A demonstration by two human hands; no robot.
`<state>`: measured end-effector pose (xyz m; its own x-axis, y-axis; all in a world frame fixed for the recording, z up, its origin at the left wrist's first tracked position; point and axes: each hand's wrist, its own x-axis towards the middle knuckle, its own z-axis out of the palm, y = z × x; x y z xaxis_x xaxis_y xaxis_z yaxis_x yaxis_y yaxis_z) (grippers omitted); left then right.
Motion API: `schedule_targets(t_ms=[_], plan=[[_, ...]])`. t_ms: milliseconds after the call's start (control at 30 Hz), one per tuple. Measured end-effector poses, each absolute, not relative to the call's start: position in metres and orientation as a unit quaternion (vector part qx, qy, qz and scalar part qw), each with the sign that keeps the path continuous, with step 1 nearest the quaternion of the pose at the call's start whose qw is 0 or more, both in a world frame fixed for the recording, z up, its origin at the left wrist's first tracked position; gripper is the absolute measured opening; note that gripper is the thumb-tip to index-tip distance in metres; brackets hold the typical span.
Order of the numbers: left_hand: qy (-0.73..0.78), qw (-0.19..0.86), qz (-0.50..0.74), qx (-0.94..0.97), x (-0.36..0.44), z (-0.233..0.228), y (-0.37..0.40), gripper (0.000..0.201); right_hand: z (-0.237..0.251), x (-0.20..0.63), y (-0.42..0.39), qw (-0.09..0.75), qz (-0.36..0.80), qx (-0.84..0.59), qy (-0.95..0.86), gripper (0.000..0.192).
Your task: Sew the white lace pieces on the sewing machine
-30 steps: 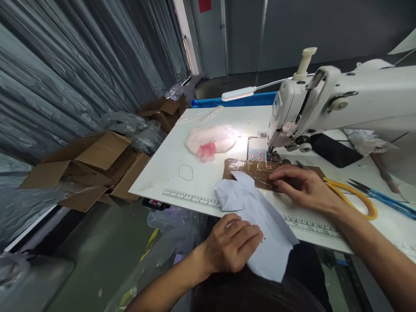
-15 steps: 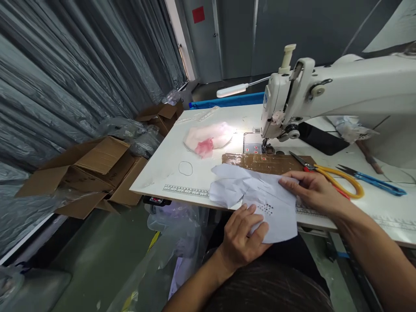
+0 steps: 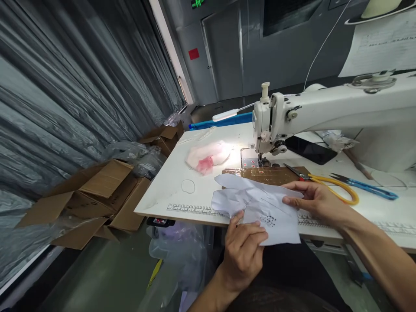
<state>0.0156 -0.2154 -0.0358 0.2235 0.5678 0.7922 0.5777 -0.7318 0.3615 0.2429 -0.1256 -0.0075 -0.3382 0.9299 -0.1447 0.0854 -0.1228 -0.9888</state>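
A crumpled white cut sheet (image 3: 256, 201) lies partly on the sewing table and hangs over its front edge; I cannot tell whether it is cloth or paper. It has finger-like lobes on the left and a patch of small dark dots near the middle. My left hand (image 3: 243, 242) grips its lower left edge, fingers bent over it and thumb hidden. At the upper right edge, my right hand (image 3: 308, 201) pinches the sheet between thumb and fingers. Just behind the sheet is a brown taped strip (image 3: 263, 175), and yellow-handled scissors (image 3: 341, 186) lie beyond my right hand.
A white sewing machine (image 3: 276, 117) stands at the back right. Blue-handled snips (image 3: 367, 186) lie right of the scissors. Sheer pink-and-white material (image 3: 208, 158) and a thread loop (image 3: 188, 186) lie on the table (image 3: 162, 190). Open cardboard boxes (image 3: 97, 195) stand on the floor at left.
The view has tilted upward, so the machine and table sit lower in the picture. My left fingers have shifted slightly on the sheet's lower edge. My right hand keeps its pinch.
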Motion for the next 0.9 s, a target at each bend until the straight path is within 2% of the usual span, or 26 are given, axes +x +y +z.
schedule_targets(t_ms=[167, 367, 433, 500, 567, 667, 733, 833, 900], plan=[[-0.371, -0.023, -0.542, -0.753, 0.015, -0.026, -0.205, 0.019, -0.003, 0.228, -0.13, 0.408, 0.495, -0.533, -0.552, 0.051], [-0.337, -0.085, -0.561, -0.751, 0.003, -0.017, -0.193, 0.032, -0.009, 0.216, -0.132, 0.457, 0.449, -0.545, -0.541, 0.046], [-0.333, -0.097, -0.578, -0.739, -0.012, -0.01, -0.192, 0.03, -0.011, 0.216, -0.132, 0.472, 0.42, -0.557, -0.539, 0.045], [-0.373, -0.063, -0.638, -0.671, -0.033, 0.0, -0.193, 0.022, -0.012, 0.216, -0.134, 0.485, 0.371, -0.57, -0.549, 0.044], [-0.42, 0.04, -0.732, -0.535, -0.053, 0.014, -0.196, 0.011, -0.012, 0.215, -0.137, 0.483, 0.314, -0.588, -0.567, 0.042], [-0.422, 0.155, -0.799, -0.399, -0.065, 0.035, -0.202, 0.014, -0.013, 0.212, -0.14, 0.47, 0.212, -0.634, -0.577, 0.036], [-0.425, 0.192, -0.796, -0.386, -0.058, 0.04, -0.207, 0.018, -0.014, 0.21, -0.139, 0.474, 0.158, -0.651, -0.572, 0.036], [-0.415, 0.217, -0.778, -0.418, -0.04, 0.027, -0.221, 0.023, -0.017, 0.208, -0.138, 0.528, 0.046, -0.613, -0.586, 0.046], [-0.416, 0.167, -0.702, -0.553, -0.034, 0.009, -0.235, 0.037, -0.017, 0.208, -0.146, 0.569, -0.035, -0.579, -0.582, 0.046]])
